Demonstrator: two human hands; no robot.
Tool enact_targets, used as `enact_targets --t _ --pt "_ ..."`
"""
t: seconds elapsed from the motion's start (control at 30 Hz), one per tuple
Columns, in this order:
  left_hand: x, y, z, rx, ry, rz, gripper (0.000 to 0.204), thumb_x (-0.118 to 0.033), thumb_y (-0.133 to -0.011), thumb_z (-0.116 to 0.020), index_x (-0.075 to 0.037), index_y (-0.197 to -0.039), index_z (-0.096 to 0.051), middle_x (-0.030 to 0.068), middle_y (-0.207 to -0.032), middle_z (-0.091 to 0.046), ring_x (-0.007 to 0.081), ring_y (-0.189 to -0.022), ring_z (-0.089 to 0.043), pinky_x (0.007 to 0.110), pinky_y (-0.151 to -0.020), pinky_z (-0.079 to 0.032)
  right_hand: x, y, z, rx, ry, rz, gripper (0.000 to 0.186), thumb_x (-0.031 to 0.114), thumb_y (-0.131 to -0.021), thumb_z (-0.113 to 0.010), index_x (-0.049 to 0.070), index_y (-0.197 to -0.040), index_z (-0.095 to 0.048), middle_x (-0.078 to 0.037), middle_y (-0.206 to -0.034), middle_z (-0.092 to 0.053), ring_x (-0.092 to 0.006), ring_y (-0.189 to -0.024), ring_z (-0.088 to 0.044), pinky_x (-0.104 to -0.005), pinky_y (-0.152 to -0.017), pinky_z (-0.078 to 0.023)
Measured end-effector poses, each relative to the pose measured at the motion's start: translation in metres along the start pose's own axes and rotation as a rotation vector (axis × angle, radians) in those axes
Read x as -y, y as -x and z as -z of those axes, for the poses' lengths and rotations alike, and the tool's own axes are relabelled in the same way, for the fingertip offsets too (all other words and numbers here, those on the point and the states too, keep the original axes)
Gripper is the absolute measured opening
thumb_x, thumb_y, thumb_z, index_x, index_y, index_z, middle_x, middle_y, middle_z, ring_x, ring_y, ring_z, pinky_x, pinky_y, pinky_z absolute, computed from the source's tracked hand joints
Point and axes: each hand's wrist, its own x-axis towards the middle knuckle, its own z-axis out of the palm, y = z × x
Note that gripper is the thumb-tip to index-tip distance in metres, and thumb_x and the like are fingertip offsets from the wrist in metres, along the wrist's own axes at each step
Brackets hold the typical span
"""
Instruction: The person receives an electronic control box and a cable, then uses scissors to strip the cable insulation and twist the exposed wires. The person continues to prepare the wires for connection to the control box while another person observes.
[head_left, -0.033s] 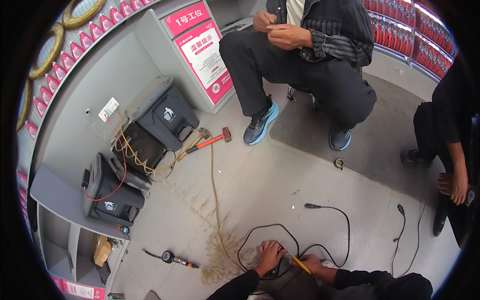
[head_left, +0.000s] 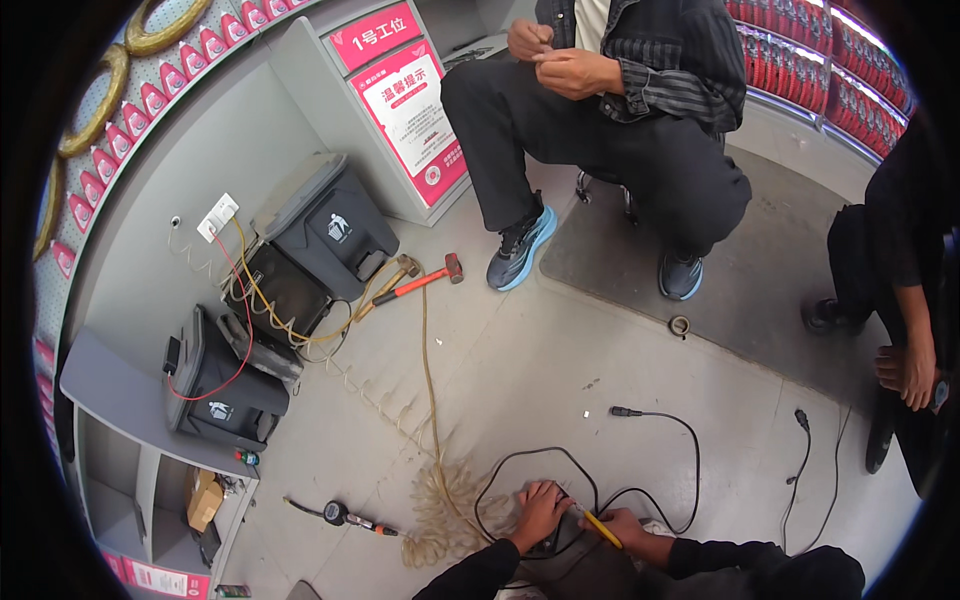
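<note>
At the lower middle, my left hand [head_left: 541, 512] has its fingers bent down over a dark part that I cannot make out. Close to its right, my right hand [head_left: 624, 527] is closed around a slim tool with a yellow handle [head_left: 603, 530]. The tool's thin tip points up and left, toward my left fingers. A black cable [head_left: 514, 455] loops around and past both hands, ending in a dark plug [head_left: 624, 411] farther off. To the left of my left hand lies a pale coiled air hose [head_left: 445, 510] on the floor.
A tire gauge [head_left: 335, 514] lies at the lower left. Hammers [head_left: 425, 281] rest near grey bins [head_left: 335, 225]. One person [head_left: 600, 150] sits ahead; another [head_left: 890, 290] is at the right. A tape roll [head_left: 680, 326] and a second cable [head_left: 802, 425] lie on the floor.
</note>
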Motion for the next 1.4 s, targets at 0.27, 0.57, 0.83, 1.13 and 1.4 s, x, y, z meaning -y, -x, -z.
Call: enact_targets --t 0.27,0.57,0.83,1.13,1.4 --pt "0.005 -0.002 0.003 0.027 0.020 0.018 0.033 -0.042 -0.096 -0.071 -0.012 -0.091 -0.060 0.0036 -0.103 -0.059 0.0276 -0.108 -0.053 0.048 -0.089 -0.033 -0.019 -0.020 -0.007 -0.067 0.110 0.108 0.073 0.069 -0.070 -0.089 -0.002 -0.081 -0.077 -0.008 -0.067 -0.069 -0.0167 -0.064 -0.067 -0.0343 -0.061 -0.054" --pt "0.004 -0.006 0.004 0.017 0.071 0.031 0.029 -0.033 -0.089 -0.076 -0.009 -0.079 -0.063 0.0084 -0.098 -0.058 0.0322 -0.104 -0.051 0.048 -0.090 -0.033 -0.019 -0.018 -0.006 -0.134 0.219 0.102 0.058 0.053 -0.078 -0.090 -0.003 -0.085 -0.076 -0.009 -0.074 -0.072 -0.0158 -0.071 -0.067 -0.0350 -0.069 -0.054" --pt "0.004 -0.007 0.006 -0.047 0.090 -0.065 0.029 -0.032 -0.085 -0.080 -0.006 -0.080 -0.067 0.0045 -0.094 -0.060 0.0275 -0.100 -0.053 0.042 -0.088 -0.032 -0.009 -0.006 -0.008 -0.174 0.178 0.227 0.069 0.061 -0.069 -0.089 -0.004 -0.077 -0.070 -0.013 -0.064 -0.062 -0.0216 -0.060 -0.061 -0.0401 -0.060 -0.049" --pt "0.007 -0.009 0.006 -0.001 0.104 -0.026 0.033 -0.035 -0.085 -0.080 -0.006 -0.075 -0.068 0.0041 -0.095 -0.064 0.0270 -0.100 -0.055 0.043 -0.089 -0.032 0.005 0.000 -0.005 -0.189 0.266 0.207 0.061 0.054 -0.073 -0.091 -0.002 -0.077 -0.067 -0.008 -0.064 -0.060 -0.0132 -0.063 -0.056 -0.0354 -0.059 -0.046" --pt "0.005 -0.009 0.006 0.016 0.078 -0.020 0.030 -0.037 -0.088 -0.078 -0.008 -0.081 -0.075 0.0034 -0.097 -0.064 0.0264 -0.102 -0.053 0.042 -0.089 -0.032 0.002 -0.001 -0.007 -0.184 0.230 0.191 0.059 0.052 -0.075 -0.091 -0.002 -0.077 -0.067 -0.006 -0.062 -0.058 -0.0119 -0.061 -0.053 -0.0343 -0.058 -0.044"
